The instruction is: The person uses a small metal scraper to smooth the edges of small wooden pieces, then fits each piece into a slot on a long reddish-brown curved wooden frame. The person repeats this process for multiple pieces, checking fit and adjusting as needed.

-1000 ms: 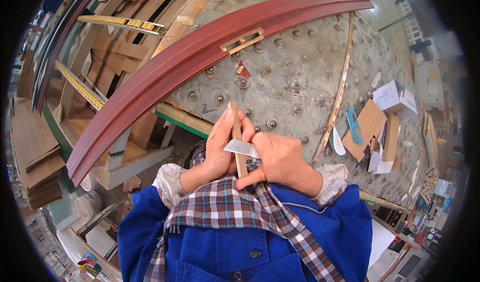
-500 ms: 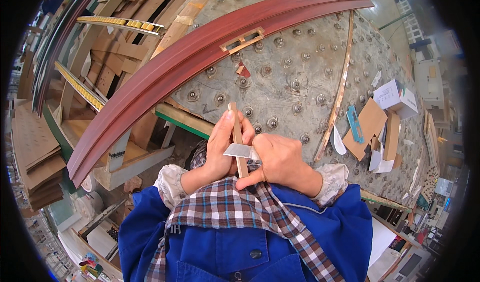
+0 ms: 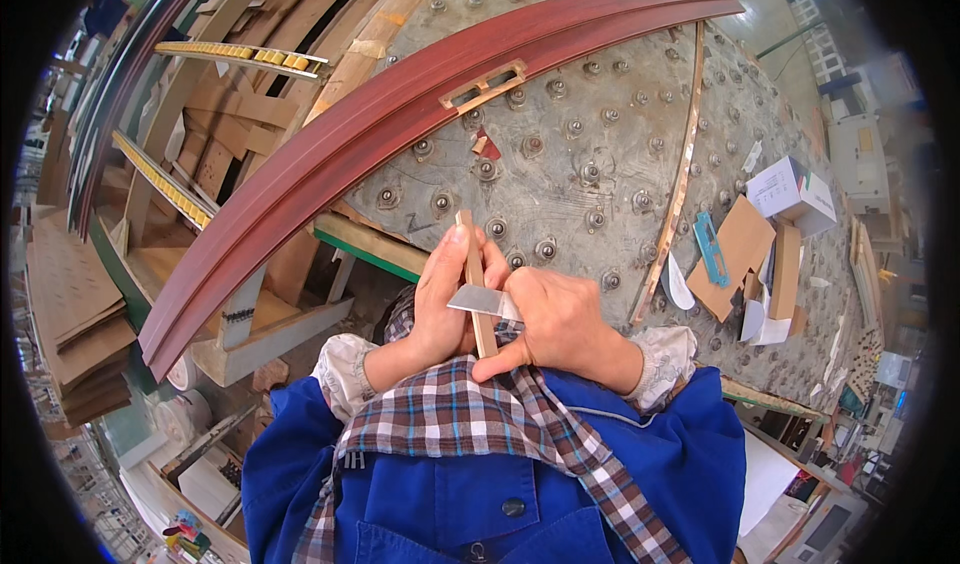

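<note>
Head view, read from the left: stacks of flat brown boards [image 3: 75, 304] lie at the far edge, and beside them the long curved red-brown moulding [image 3: 330, 154] sweeps up across the grey studded worktop [image 3: 600, 174], with a pale rectangular cut-out frame [image 3: 484, 86] sitting on its upper face. None of this has shifted over the last second.

Moving to the middle, we see our left hand [image 3: 445, 299] closed around a thin wooden strip [image 3: 476, 282], fingers wrapped along its left side and holding it upright, close to our chest and just over the near edge of the worktop. Across the strip lies a flat metal blade [image 3: 482, 300], and here is the one small change: a second ago the blade sits slightly lower and angled further to the left, and now it rests a touch higher along the strip and nearer to level. We judge that the scraping or trimming stroke is under way in short passes and not finished.

Our right hand [image 3: 560, 326] is closed on the blade's right end, thumb underneath, pressing it against the strip.

Further right, a thin curved wooden lath [image 3: 676, 179] lies on the worktop, then a blue tool [image 3: 710, 249], pieces of brown card [image 3: 745, 254] and a small white box [image 3: 795, 194], all unmoved.
</note>
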Demonstrator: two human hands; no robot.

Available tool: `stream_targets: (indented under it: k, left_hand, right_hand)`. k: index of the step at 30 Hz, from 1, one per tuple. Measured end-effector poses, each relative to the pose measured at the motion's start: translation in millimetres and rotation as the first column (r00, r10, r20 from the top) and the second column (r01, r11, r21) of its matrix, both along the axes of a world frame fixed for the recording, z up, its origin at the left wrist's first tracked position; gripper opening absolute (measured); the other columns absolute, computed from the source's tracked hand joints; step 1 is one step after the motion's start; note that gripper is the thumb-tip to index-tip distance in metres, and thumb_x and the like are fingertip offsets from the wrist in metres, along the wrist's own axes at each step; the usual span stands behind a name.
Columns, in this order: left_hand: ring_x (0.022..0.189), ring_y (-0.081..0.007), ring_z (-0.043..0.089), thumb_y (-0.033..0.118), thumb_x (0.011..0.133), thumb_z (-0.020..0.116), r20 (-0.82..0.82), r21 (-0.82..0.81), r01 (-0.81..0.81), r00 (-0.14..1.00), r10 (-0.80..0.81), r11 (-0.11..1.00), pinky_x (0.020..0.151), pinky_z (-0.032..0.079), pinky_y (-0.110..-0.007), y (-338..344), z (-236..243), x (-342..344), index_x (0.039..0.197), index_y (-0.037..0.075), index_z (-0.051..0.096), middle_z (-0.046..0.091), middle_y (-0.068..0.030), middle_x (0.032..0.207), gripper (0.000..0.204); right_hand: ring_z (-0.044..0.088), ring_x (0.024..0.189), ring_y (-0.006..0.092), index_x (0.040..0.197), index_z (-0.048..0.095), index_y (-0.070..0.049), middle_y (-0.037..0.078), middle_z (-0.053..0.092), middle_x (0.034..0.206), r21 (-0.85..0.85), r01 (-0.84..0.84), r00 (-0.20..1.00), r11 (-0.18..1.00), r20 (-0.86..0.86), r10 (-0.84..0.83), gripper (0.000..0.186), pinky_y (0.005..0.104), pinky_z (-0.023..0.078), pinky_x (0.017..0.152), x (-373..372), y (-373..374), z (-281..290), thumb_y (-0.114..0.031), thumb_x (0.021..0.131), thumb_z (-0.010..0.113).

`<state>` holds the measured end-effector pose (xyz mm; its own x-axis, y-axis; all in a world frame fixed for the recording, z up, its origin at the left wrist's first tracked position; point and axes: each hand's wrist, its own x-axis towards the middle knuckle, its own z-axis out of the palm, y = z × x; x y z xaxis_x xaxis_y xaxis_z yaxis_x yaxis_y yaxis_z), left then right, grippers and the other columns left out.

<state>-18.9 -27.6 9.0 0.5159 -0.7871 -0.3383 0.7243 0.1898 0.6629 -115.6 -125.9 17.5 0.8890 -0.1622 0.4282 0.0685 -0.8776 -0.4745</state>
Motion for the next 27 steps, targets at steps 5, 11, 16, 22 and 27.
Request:
stream_targets:
  k: [5, 11, 16, 22, 27]
  left_hand:
    - [0.044, -0.0077, 0.035, 0.035, 0.097, 0.029, 0.011, -0.029, -0.017, 1.0, 0.017, 0.999, 0.037, 0.031, -0.021, -0.2, -10.0, -0.8, 0.088, 0.009, 0.041, 0.041, -0.0005, 0.062, 0.03]
    - [0.045, -0.0075, 0.035, 0.036, 0.097, 0.029, 0.008, -0.024, 0.002, 1.0, -0.001, 1.0, 0.039, 0.031, -0.02, 0.8, -4.0, -0.3, 0.087, 0.009, 0.041, 0.04, -0.0001, 0.062, 0.031]
    - [0.05, -0.0091, 0.041, 0.034, 0.098, 0.03, 0.009, -0.036, 0.05, 0.999, -0.05, 0.998, 0.044, 0.036, -0.021, 5.8, -7.8, 2.1, 0.09, 0.009, 0.041, 0.045, -0.0033, 0.067, 0.029]
    - [0.048, -0.008, 0.038, 0.035, 0.098, 0.028, 0.019, 0.002, 0.015, 1.0, -0.015, 1.0, 0.041, 0.033, -0.021, 3.5, -4.8, -0.4, 0.089, 0.009, 0.042, 0.042, -0.0014, 0.065, 0.031]
    - [0.05, -0.0074, 0.036, 0.034, 0.098, 0.028, 0.013, 0.007, 0.002, 1.0, -0.002, 1.0, 0.043, 0.032, -0.021, 3.0, -1.9, -1.6, 0.088, 0.008, 0.042, 0.04, -0.0006, 0.064, 0.031]
  right_hand:
    - [0.056, 0.05, 0.021, 0.077, 0.053, -0.004, 0.006, 0.051, 0.06, 0.0, -0.005, 0.999, 1.0, -0.048, 0.005, 0.073, 0.0301, 0.046, 0.046, -3.7, 1.5, 0.6, -0.071, 0.053, 0.062]
    - [0.057, 0.052, 0.0205, 0.079, 0.053, -0.004, 0.005, 0.052, 0.06, -0.022, -0.017, 0.999, 1.0, -0.043, 0.016, 0.072, 0.0294, 0.046, 0.047, -3.1, 1.6, 2.1, -0.071, 0.054, 0.062]
    - [0.057, 0.051, 0.0205, 0.077, 0.052, -0.004, 0.006, 0.051, 0.06, -0.046, -0.013, 1.0, 0.999, -0.021, 0.012, 0.072, 0.0296, 0.046, 0.046, -2.7, 2.0, 0.7, -0.072, 0.055, 0.06]
    - [0.054, 0.048, 0.0171, 0.074, 0.053, -0.003, 0.004, 0.049, 0.057, -0.084, -0.032, 0.999, 0.996, 0.008, 0.032, 0.069, 0.0272, 0.044, 0.044, -1.8, 0.6, 1.6, -0.071, 0.062, 0.056]
    - [0.054, 0.047, 0.0157, 0.073, 0.053, -0.003, 0.003, 0.048, 0.057, -0.071, -0.046, 0.999, 0.996, 0.022, 0.048, 0.068, 0.0261, 0.043, 0.043, -2.2, 0.6, 0.9, -0.07, 0.065, 0.056]
